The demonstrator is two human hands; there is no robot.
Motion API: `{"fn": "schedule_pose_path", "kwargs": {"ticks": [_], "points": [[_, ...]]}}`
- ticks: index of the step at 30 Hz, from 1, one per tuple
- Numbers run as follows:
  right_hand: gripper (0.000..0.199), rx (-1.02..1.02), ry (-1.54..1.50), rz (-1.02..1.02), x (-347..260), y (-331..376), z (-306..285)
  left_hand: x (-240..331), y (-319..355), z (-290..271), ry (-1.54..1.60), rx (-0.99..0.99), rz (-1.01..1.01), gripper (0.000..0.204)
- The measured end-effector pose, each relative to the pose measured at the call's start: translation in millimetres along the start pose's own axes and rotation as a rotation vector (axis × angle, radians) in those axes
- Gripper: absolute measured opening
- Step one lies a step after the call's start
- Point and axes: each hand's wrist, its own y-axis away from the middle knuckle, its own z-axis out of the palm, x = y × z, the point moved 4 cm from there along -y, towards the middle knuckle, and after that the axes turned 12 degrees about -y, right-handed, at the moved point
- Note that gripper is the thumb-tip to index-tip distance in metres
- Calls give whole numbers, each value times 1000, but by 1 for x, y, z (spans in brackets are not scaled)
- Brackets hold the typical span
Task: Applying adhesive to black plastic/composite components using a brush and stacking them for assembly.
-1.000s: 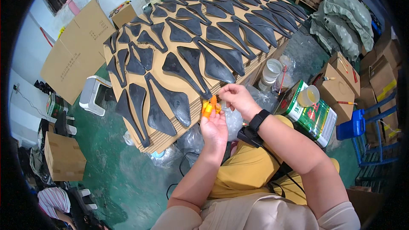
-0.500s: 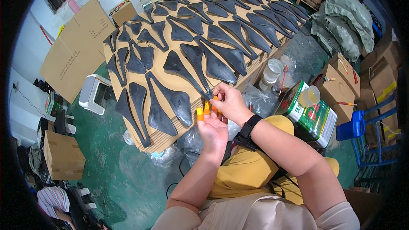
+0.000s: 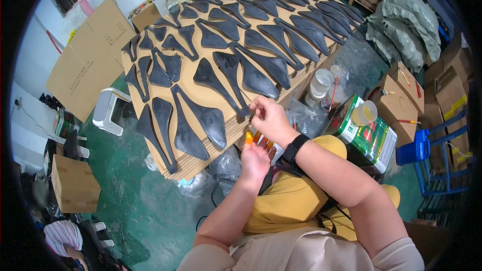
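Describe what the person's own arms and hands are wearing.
Both forearms are bare. The right hand has a black wristband or watch at the wrist. The left hand has orange fingertip covers on several fingers. Short pale beige sleeves end near the upper arms.

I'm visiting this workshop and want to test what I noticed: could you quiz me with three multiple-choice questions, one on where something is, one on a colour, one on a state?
1. Where do the dark saddle-shaped pieces lie?
A. on stacked cardboard sheets
B. in the blue crate
C. on the person's lap

2. What colour are the fingertip covers on the left hand?
A. green
B. orange
C. white

3. How is the right hand?
A. flat and open
B. fingers pinched together at the board's edge
C. resting on the tin

Answers: A, they cover the cardboard sheets; B, orange tips show; B, its fingers close near a piece's narrow end.
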Motion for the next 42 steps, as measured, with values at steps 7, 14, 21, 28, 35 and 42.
{"fn": "schedule_pose_path", "kwargs": {"ticks": [7, 14, 21, 28, 35, 42], "points": [[8, 51, -79, 169, 45, 10, -12, 27, 61, -35, -208, -222, -149, 37], [9, -144, -170, 540, 21, 24, -28, 144, 187, -148, -624, -122, 283, 44], [14, -146, -255, 505, 8, 30, -21, 205, 196, -117, -457, 306, 738, 44], [17, -70, -312, 452, 0, 49, -16, 220, 172, -128, -484, 270, 552, 45], [15, -113, -394, 489, 5, 56, -12, 237, 161, -140, -145, 116, 431, 49], [28, -176, -788, 562, 2, 60, 39, 248, 165, -108, -56, -53, 393, 53]]}}
